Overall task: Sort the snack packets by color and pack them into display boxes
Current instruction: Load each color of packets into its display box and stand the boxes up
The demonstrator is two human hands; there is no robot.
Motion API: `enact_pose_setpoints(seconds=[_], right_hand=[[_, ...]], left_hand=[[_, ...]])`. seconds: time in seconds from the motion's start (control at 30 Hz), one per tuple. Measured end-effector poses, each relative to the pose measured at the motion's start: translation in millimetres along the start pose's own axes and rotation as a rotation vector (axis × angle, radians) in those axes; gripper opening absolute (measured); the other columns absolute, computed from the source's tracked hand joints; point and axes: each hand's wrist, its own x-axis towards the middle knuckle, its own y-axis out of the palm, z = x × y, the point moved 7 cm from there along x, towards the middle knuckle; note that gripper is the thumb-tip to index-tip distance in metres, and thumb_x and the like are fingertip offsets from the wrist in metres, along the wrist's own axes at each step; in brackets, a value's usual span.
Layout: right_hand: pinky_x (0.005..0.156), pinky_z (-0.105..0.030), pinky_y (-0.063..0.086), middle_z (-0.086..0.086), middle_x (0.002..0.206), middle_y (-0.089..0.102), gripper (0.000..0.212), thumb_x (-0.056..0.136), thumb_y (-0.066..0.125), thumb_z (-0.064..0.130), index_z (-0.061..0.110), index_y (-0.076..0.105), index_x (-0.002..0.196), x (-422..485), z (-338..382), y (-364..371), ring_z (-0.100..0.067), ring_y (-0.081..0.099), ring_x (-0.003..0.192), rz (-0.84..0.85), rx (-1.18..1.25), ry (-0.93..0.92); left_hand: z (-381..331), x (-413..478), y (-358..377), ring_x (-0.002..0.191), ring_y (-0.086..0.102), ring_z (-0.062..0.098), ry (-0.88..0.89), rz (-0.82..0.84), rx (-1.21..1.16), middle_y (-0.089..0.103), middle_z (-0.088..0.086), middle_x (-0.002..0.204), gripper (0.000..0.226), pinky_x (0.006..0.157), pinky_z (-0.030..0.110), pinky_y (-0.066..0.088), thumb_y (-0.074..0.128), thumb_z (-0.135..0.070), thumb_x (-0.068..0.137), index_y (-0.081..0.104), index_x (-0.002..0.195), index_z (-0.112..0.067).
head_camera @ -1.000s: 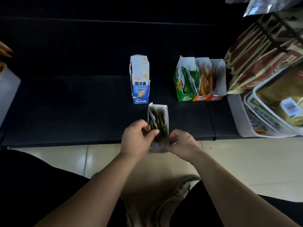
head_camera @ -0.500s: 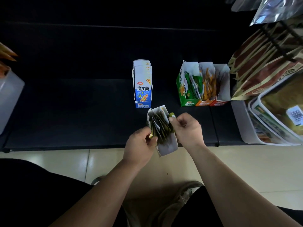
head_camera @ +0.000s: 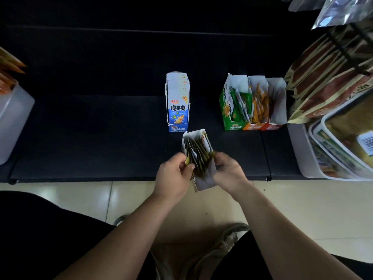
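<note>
Near display box (head_camera: 203, 178): plain white card, small red-and-yellow print at its far rim.
Packets in it (head_camera: 198, 156): dark olive green; 1 yellow edge at the left side.
Blue box (head_camera: 178, 110): blue fading to white, dark blue characters, red oval logo, orange snack picture, yellow corner flash.
Row of 3: green box (head_camera: 228, 110), orange box (head_camera: 253, 126), red box (head_camera: 271, 126), all white inside.
Green packets (head_camera: 237, 106) in the 1st, orange packets (head_camera: 259, 102) in the 2nd.
Tabletop (head_camera: 90, 128): matte black.
Floor (head_camera: 302, 209): glossy cream tiles, grey joints.
Big bags (head_camera: 323, 77): brown and red-brown panels, cream borders.
Foil bag (head_camera: 343, 11): silver.
Barcode label (head_camera: 366, 142): white, black bars.
</note>
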Motion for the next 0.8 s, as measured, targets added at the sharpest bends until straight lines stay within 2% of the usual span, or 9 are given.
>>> enact_pose_setpoints(seconds=[0.07, 0.13, 0.37, 0.47, 0.5, 0.57, 0.63, 0.73, 0.8], right_hand=[[0.082, -0.021, 0.055, 0.016, 0.104, 0.072, 0.058, 0.075, 0.086, 0.017, 0.041, 0.061, 0.122, -3.4, -6.7, 10.1, -0.003, 0.068, 0.099, 0.104, -0.002, 0.028], [0.083, -0.023, 0.056, 0.018, 0.103, 0.072, 0.064, 0.07, 0.091, 0.023, 0.04, 0.06, 0.123, -1.5, -10.0, 11.9, -0.002, 0.068, 0.098, 0.089, -0.023, 0.008], [0.066, -0.026, 0.055, 0.011, 0.087, 0.07, 0.028, 0.083, 0.085, 0.033, 0.027, 0.066, 0.104, 12.7, -8.8, 9.5, -0.01, 0.068, 0.081, -0.088, -0.105, -0.048], [0.062, -0.028, 0.053, 0.009, 0.083, 0.067, 0.027, 0.088, 0.079, 0.043, 0.023, 0.061, 0.095, 15.5, -8.4, 9.6, -0.01, 0.066, 0.076, -0.156, -0.165, -0.028], [0.064, -0.032, 0.056, 0.007, 0.083, 0.068, 0.03, 0.086, 0.08, 0.046, 0.023, 0.061, 0.091, 17.1, -9.6, 10.4, -0.013, 0.067, 0.077, -0.168, -0.158, -0.016], [0.071, -0.038, 0.06, 0.005, 0.084, 0.07, 0.035, 0.081, 0.082, 0.051, 0.023, 0.062, 0.088, 19.0, -11.7, 12.7, -0.016, 0.069, 0.081, -0.18, -0.147, 0.018], [0.074, -0.037, 0.059, 0.006, 0.086, 0.071, 0.036, 0.079, 0.083, 0.052, 0.023, 0.064, 0.089, 17.7, -12.0, 15.5, -0.015, 0.069, 0.082, -0.181, -0.147, 0.059], [0.075, -0.04, 0.062, 0.005, 0.086, 0.073, 0.032, 0.08, 0.085, 0.046, 0.022, 0.067, 0.091, 12.2, -12.8, 16.5, -0.014, 0.07, 0.079, -0.171, -0.084, 0.081], [0.076, -0.043, 0.063, 0.004, 0.086, 0.073, 0.025, 0.082, 0.084, 0.041, 0.023, 0.068, 0.09, 4.2, -14.3, 13.8, -0.016, 0.071, 0.079, -0.177, -0.053, 0.091]], left_hand=[[-3.9, 0.0, -2.6, 0.054, 0.049, 0.014, 0.012, -0.002, -0.011, 0.054, -0.009, 0.06, 0.027, 0.055, 0.037, 0.047, 0.071, -0.024, 0.093, 0.051, 0.076, -0.021], [-7.6, -0.3, -8.0, 0.054, 0.046, 0.009, 0.012, -0.027, -0.022, 0.053, -0.012, 0.061, 0.023, 0.055, 0.032, 0.043, 0.071, -0.023, 0.094, 0.055, 0.079, -0.02], [-9.3, -1.2, -28.8, 0.053, 0.048, 0.001, -0.124, -0.048, -0.193, 0.056, -0.008, 0.062, 0.024, 0.054, 0.02, 0.04, 0.07, -0.014, 0.094, 0.053, 0.078, -0.015], [-6.4, -1.3, -43.9, 0.056, 0.053, 0.011, -0.205, -0.037, -0.252, 0.058, 0.006, 0.064, 0.024, 0.053, 0.033, 0.05, 0.07, -0.014, 0.091, 0.051, 0.077, -0.012], [-5.2, -1.1, -49.9, 0.063, 0.063, 0.023, -0.228, -0.044, -0.272, 0.064, 0.013, 0.071, 0.021, 0.062, 0.045, 0.058, 0.072, -0.02, 0.087, 0.053, 0.078, -0.014], [-4.1, -2.8, -60.6, 0.083, 0.072, 0.042, -0.253, -0.071, -0.315, 0.073, 0.013, 0.082, 0.017, 0.075, 0.06, 0.061, 0.071, -0.032, 0.075, 0.058, 0.081, -0.023], [-3.3, -6.1, -68.9, 0.086, 0.073, 0.042, -0.262, -0.097, -0.336, 0.077, 0.006, 0.082, 0.013, 0.076, 0.063, 0.06, 0.07, -0.024, 0.077, 0.061, 0.086, -0.029], [-2.7, -10.5, -79.4, 0.081, 0.077, 0.03, -0.27, -0.143, -0.348, 0.078, 0.001, 0.086, 0.027, 0.075, 0.059, 0.062, 0.063, -0.001, 0.087, 0.062, 0.102, -0.024], [-1.7, -13.2, -82.6, 0.082, 0.078, 0.022, -0.287, -0.157, -0.362, 0.079, 0.0, 0.09, 0.034, 0.076, 0.054, 0.064, 0.065, 0.001, 0.088, 0.062, 0.111, -0.023]])
